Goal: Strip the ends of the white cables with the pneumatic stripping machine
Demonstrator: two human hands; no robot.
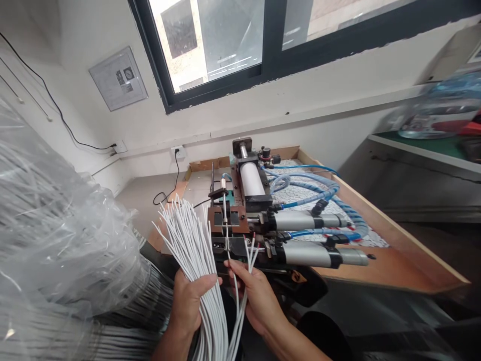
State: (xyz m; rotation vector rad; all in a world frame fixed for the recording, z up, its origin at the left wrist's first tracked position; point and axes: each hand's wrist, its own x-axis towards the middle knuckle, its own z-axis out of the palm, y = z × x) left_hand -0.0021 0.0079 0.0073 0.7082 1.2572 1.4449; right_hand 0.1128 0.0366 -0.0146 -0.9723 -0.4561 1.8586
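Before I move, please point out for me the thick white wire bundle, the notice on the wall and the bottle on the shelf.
Thick white wire bundle [193,245], head view: its upper strands.
Notice [118,79], head view: middle of the sheet.
Bottle [436,120], head view: its side.

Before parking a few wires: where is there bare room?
The grey tabletop looks bare between wall, plastic-wrapped bundles and black cord. So does the wooden tray's near right corner, beyond the lower cylinder. Crowded: among the blue hoses and where both hands hold white wires.

Window-bright centre, blurred side edges.
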